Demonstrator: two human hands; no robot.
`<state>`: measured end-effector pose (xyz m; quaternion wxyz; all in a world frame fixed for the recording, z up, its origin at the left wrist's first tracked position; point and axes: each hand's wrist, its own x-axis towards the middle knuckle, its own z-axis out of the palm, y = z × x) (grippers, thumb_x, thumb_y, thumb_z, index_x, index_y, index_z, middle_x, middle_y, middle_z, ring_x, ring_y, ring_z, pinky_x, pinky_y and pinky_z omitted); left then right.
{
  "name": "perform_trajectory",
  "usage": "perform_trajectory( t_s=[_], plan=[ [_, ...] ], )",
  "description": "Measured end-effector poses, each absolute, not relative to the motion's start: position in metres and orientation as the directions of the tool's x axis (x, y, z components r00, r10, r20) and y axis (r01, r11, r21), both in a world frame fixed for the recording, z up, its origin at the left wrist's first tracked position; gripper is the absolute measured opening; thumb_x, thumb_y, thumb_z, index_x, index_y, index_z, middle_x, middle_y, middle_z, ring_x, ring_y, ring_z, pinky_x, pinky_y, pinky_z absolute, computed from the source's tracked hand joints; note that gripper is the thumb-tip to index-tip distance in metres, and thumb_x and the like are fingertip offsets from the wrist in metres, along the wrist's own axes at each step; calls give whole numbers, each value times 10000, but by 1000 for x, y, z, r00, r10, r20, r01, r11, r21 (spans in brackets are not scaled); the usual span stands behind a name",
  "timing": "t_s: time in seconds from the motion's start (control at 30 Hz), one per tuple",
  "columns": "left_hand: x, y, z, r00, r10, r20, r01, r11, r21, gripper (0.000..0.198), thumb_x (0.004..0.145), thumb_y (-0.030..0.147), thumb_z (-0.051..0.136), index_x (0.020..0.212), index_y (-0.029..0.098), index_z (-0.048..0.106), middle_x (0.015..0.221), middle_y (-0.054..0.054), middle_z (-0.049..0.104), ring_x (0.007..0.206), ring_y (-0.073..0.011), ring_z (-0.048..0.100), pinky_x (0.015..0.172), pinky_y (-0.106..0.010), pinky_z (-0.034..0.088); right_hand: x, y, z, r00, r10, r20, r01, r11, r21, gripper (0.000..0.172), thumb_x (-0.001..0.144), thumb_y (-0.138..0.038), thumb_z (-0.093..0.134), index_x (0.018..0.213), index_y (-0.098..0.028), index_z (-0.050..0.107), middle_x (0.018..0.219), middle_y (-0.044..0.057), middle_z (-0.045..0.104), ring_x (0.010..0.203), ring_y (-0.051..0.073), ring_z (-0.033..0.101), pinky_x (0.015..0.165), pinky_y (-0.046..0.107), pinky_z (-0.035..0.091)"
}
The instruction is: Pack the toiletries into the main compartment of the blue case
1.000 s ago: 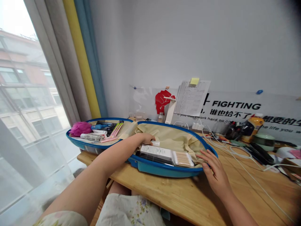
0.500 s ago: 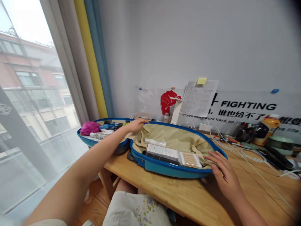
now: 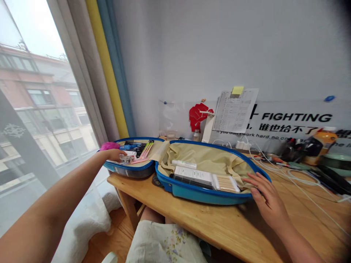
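A blue suitcase (image 3: 208,197) lies open on the wooden desk, its two halves side by side. My left hand (image 3: 113,155) reaches into the left half, beside a pink mesh puff (image 3: 109,145); its fingers are at a small clear item (image 3: 127,159), and their grip is too small to make out. Blue and black items and pink-green pens (image 3: 148,149) lie there too. My right hand (image 3: 264,191) rests on the right half's rim, fingers spread, holding nothing. That half holds a white tube (image 3: 184,164), a white box (image 3: 193,174) and a pack of cotton swabs (image 3: 226,183).
White cables (image 3: 296,175) run across the desk (image 3: 219,219) at the right. An orange bottle (image 3: 323,144) and a green-lidded container (image 3: 338,162) stand at the far right. A white lamp (image 3: 208,127) stands by the wall, and curtains hang at the left.
My left hand has moved left and down, from the hinge area between the halves to the left half's contents. The view has shifted slightly. My right hand stays on the rim.
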<state>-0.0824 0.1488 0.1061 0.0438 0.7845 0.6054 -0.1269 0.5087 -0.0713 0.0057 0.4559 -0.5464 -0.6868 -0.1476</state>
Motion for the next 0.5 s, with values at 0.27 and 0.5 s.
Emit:
perform_trajectory(
  t_s=[0.27, 0.5],
  plan=[
    [-76, 159, 94, 249, 923, -293, 941, -302, -155, 598, 529, 197, 578, 1124, 225, 629, 1077, -46, 707, 1006, -257, 639, 892, -320, 462, 508, -74, 8, 21, 640, 768, 885, 346, -313, 393, 892, -489, 393, 1051, -246, 658, 1209, 77, 629, 1287, 283, 456, 1024, 513, 414],
    [-77, 146, 105, 288, 938, -193, 938, -317, -140, 518, 622, 272, 570, 1137, 228, 603, 1144, -60, 679, 1056, -251, 621, 916, -311, 453, 506, -73, 8, 20, 618, 786, 884, 356, -303, 397, 900, -498, 376, 1045, -257, 657, 1193, 74, 633, 1282, 282, 459, 1022, 510, 407]
  ],
)
